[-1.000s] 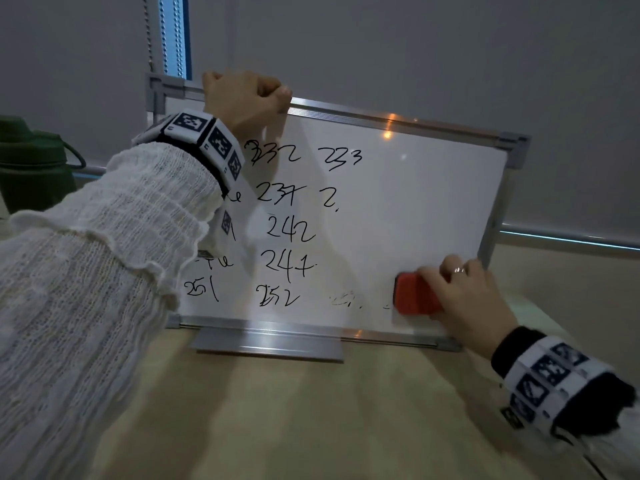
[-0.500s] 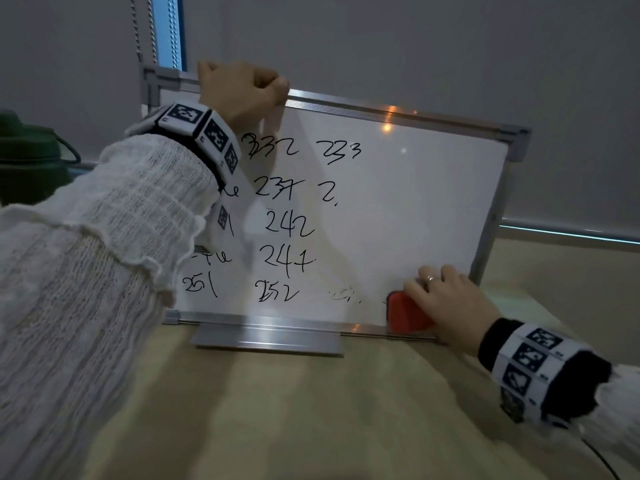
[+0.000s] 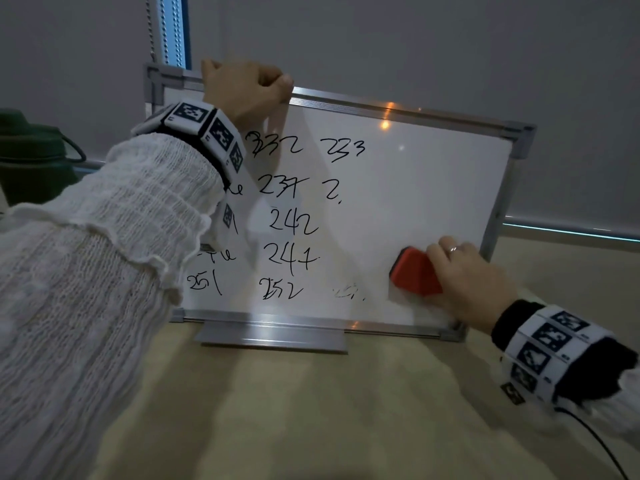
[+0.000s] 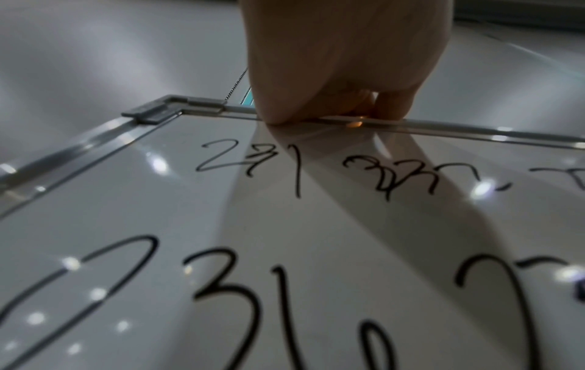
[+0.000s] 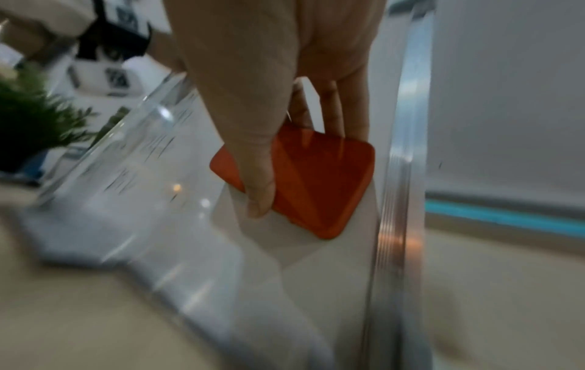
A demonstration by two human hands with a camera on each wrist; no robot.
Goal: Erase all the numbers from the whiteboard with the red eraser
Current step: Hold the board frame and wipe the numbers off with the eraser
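A silver-framed whiteboard (image 3: 433, 188) stands upright on the tan table. My left hand (image 3: 246, 90) grips its top edge near the left corner, seen close in the left wrist view as my left hand (image 4: 341, 82) curled over the whiteboard's frame (image 4: 443, 126). My right hand (image 3: 467, 275) holds the red eraser (image 3: 414, 271) flat against the board's lower right area; in the right wrist view the eraser (image 5: 319, 180) sits under thumb and fingers. Black numbers (image 3: 291, 223) fill the left and middle columns. Faint smudges (image 3: 346, 292) lie left of the eraser. The right part of the board is wiped.
The board's metal foot (image 3: 273, 337) rests on the tan table (image 3: 311, 410). A dark green container (image 3: 31, 157) stands at the far left. A grey blind (image 3: 415, 46) hangs behind. A green plant (image 5: 34, 125) shows in the right wrist view. A black cable (image 3: 595, 441) trails from my right wrist.
My right hand with the eraser dipped to the board's bottom edge, then rose and now sits slightly higher on the board. My left hand kept its hold on the top edge.
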